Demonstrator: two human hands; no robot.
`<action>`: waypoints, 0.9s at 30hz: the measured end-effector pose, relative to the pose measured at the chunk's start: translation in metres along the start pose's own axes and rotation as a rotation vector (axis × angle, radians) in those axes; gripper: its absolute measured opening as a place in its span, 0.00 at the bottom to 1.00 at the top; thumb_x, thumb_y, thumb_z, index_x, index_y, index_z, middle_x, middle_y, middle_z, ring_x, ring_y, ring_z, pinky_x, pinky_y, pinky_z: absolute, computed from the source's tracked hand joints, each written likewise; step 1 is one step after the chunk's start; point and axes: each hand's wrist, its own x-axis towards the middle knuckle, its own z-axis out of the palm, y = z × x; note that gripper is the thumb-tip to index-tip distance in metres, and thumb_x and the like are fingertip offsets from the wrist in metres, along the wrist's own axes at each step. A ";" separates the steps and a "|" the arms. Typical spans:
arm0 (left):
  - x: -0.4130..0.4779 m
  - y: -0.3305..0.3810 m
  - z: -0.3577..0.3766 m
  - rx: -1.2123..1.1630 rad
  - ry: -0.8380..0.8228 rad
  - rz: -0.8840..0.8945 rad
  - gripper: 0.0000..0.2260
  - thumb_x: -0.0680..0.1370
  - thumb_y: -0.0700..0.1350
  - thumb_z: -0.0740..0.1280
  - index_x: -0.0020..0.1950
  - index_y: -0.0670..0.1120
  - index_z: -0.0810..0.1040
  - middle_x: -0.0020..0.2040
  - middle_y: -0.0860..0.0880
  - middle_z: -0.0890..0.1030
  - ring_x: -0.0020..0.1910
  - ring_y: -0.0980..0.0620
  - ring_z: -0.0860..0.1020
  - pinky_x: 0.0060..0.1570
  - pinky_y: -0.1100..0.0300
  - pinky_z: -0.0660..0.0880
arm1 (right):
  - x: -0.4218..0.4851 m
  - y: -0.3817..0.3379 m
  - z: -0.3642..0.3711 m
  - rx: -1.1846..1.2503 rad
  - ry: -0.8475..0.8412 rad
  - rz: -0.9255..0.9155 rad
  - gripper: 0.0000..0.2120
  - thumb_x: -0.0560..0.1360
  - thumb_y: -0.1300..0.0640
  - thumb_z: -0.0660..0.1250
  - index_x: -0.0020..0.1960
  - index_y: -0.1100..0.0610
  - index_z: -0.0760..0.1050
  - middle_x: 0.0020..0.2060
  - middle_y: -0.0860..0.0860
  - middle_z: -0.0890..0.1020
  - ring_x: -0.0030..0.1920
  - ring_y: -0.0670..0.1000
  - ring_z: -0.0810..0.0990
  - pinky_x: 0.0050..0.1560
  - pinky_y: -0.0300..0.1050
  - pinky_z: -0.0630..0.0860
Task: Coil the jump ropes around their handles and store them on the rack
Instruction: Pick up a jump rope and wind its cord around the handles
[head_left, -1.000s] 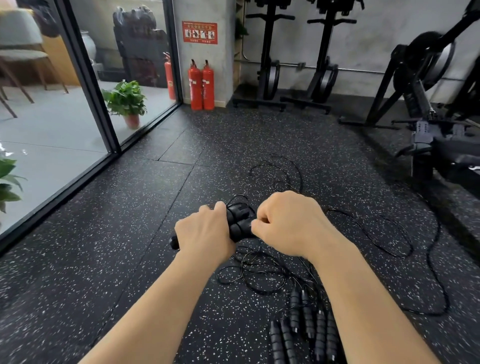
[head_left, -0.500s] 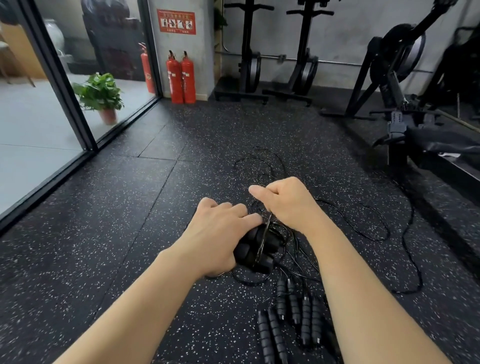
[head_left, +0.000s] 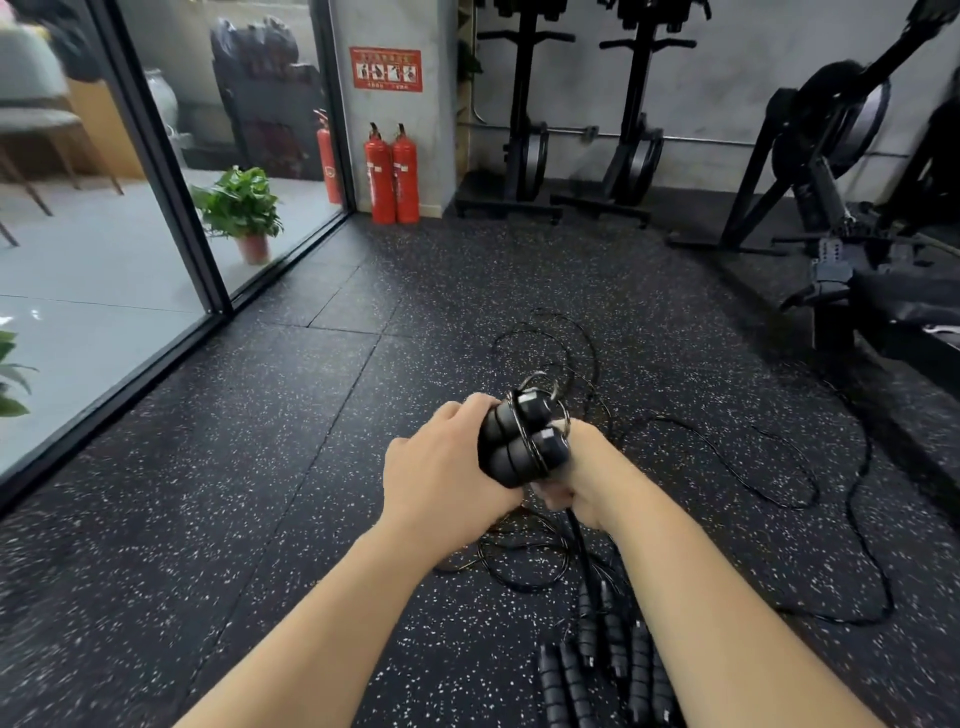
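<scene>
Hands — left hand gripping paired handles, right hand pinching rope beneath.

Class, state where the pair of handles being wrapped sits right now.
In the head view, centre frame: the handle pair is gripped by the left hand, with the right hand beside it, above the floor.

Daylight from the glass wall; blurred, wide-angle warped edges

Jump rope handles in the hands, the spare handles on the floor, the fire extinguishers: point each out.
held jump rope handles (head_left: 522, 441), head view, on the foam grips.
spare handles (head_left: 608, 670), head view, on one grip.
fire extinguishers (head_left: 393, 176), head view, on a red cylinder.
</scene>
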 end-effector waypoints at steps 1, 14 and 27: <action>0.002 -0.001 -0.001 -0.007 0.012 -0.055 0.21 0.66 0.54 0.72 0.55 0.60 0.68 0.48 0.57 0.74 0.46 0.52 0.75 0.51 0.53 0.72 | -0.003 0.000 0.005 -0.048 0.016 -0.009 0.17 0.75 0.70 0.51 0.31 0.56 0.66 0.20 0.50 0.65 0.23 0.47 0.59 0.28 0.38 0.52; 0.018 -0.039 -0.027 -0.015 0.084 -0.448 0.19 0.67 0.54 0.73 0.53 0.53 0.69 0.45 0.54 0.78 0.46 0.47 0.78 0.47 0.53 0.75 | -0.035 -0.001 0.028 -0.624 0.333 -0.403 0.27 0.81 0.45 0.55 0.31 0.61 0.73 0.27 0.53 0.77 0.32 0.54 0.76 0.33 0.45 0.70; 0.016 -0.051 -0.026 0.256 0.149 -0.402 0.11 0.72 0.52 0.64 0.50 0.51 0.66 0.45 0.52 0.74 0.41 0.47 0.72 0.47 0.52 0.68 | -0.070 -0.032 0.036 -0.929 0.098 -0.634 0.21 0.81 0.49 0.58 0.32 0.54 0.61 0.30 0.47 0.70 0.31 0.49 0.67 0.35 0.47 0.66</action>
